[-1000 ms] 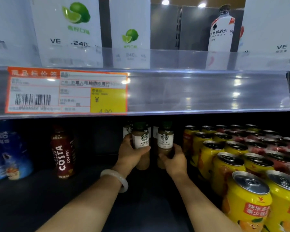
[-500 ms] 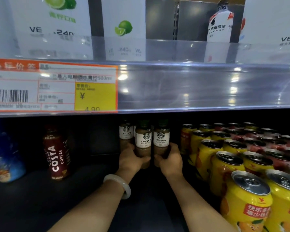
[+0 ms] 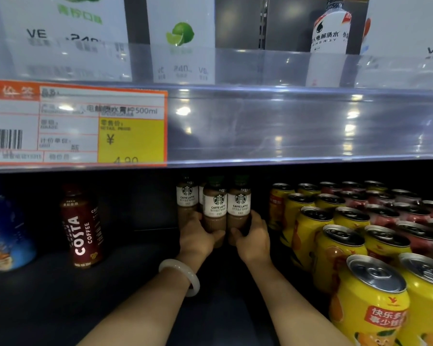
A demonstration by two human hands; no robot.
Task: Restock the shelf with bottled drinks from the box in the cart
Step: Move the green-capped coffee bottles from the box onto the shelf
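Two caffe latte bottles stand side by side deep on the dark lower shelf (image 3: pixel 60 295). My left hand (image 3: pixel 196 237) grips the base of the left bottle (image 3: pixel 214 208). My right hand (image 3: pixel 254 237) grips the base of the right bottle (image 3: pixel 240 204). Another latte bottle (image 3: pixel 186 198) stands just behind them on the left, and more are dimly visible further back. The box and cart are out of view.
A Costa coffee bottle (image 3: pixel 81 226) stands alone at the left, beyond it a blue package (image 3: pixel 3 228). Several rows of yellow and red cans (image 3: pixel 348 245) fill the right side. The upper shelf edge carries an orange price tag (image 3: pixel 85 126); white cartons and a white bottle (image 3: pixel 328 38) stand above.
Both hands pushed the two latte bottles further back and lower onto the shelf, closing them up against the bottles behind. The view shifted slightly right.
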